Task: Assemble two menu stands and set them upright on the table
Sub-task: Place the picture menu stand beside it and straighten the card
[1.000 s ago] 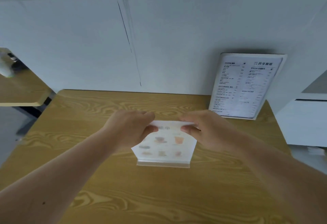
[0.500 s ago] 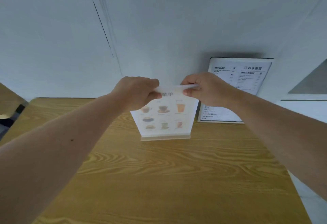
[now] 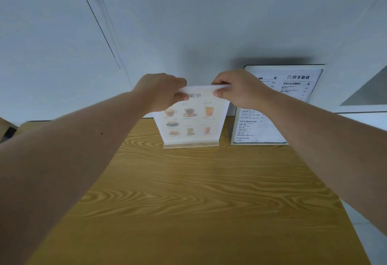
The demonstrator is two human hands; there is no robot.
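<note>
A drinks menu stand (image 3: pixel 191 122), a clear panel with pictures of cups in a pale wooden base, is upright at the far side of the wooden table (image 3: pixel 199 197). My left hand (image 3: pixel 161 91) pinches its top left corner and my right hand (image 3: pixel 236 88) pinches its top right corner. Its base (image 3: pixel 190 145) rests on the table near the wall. To its right a larger black-and-white text menu stand (image 3: pixel 276 107) is upright against the wall, partly hidden by my right forearm.
A white wall (image 3: pixel 188 30) rises directly behind both stands. A white ledge or cabinet (image 3: pixel 364 118) sits at the far right. Another wooden surface's edge (image 3: pixel 6 126) shows at the far left.
Both hands have carried the drinks menu stand away from me toward the wall, from mid-table to beside the text menu, and it now stands more upright. My view has tilted up.
</note>
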